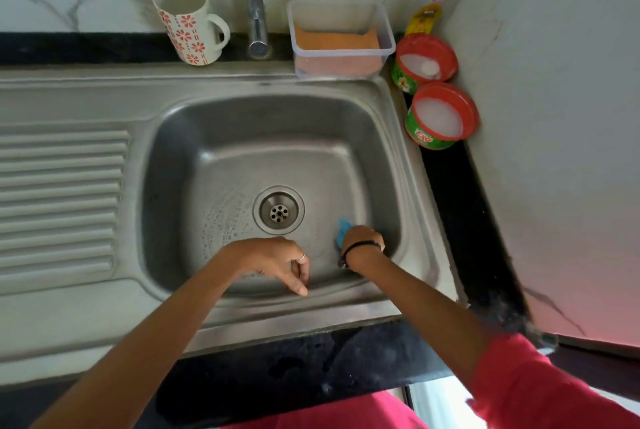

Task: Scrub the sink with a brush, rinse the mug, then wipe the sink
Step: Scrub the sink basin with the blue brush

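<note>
One mug (189, 22), one tap (254, 9), one clear tub (341, 39), two red-rimmed soap pots (425, 61) (442, 115), one sink (104, 318), two hands (277, 264) (363, 243).

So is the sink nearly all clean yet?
Probably partway. The basin looks wet with soapy bubbles near the drain. The right hand holds something blue against the basin floor; brush or cloth, I can't tell. The left hand hangs idle. The mug still waits by the tap.

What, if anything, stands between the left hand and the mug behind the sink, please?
Nothing visible does. The left hand hangs over the near edge of the sink; the mug stands on the back ledge, left of the tap. Only open basin lies between.
</note>
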{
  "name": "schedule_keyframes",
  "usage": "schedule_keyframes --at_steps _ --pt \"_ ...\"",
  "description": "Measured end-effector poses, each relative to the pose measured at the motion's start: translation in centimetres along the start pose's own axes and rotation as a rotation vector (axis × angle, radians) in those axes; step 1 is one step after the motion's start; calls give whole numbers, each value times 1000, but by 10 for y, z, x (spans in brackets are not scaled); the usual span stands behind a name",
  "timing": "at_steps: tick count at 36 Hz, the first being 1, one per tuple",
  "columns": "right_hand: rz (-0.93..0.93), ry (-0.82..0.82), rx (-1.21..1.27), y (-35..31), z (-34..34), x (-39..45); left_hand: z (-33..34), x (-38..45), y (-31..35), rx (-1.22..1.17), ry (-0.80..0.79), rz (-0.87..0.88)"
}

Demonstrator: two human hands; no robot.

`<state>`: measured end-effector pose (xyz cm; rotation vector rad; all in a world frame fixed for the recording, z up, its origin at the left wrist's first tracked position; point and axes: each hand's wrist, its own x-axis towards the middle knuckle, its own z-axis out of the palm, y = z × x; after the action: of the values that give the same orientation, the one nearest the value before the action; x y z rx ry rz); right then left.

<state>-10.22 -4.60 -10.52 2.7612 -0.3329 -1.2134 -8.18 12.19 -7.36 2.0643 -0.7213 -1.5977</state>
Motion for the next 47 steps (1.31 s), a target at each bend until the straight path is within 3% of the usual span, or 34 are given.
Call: schedule_keyframes --at_steps 10,16,19,27,36,38,43,47 --pt "-270 -199 -191 -38 -18 -20 -3 -32 -34 42 24 -89" --pt "-144 -249 -164 3 -36 -19 2 -34 -38 -8 50 -87" --pt "-176 -245 -187 -6 -31 -24 2 -34 -37 -3 48 -86" --pt "-292 -293 76 -43 -18 -29 -2 -32 -31 17 29 -122" --pt "-205 44 479 28 -47 -16 -20 -19 -19 92 -120 -166" --pt "-199 119 603 52 -62 -15 -30 -12 -10 108 -81 -142" --pt "-174 416 961 105 -103 -12 -71 14 28 123 290 -45" --pt "-151 544 1122 131 -143 -7 -116 36 59 104 580 79"
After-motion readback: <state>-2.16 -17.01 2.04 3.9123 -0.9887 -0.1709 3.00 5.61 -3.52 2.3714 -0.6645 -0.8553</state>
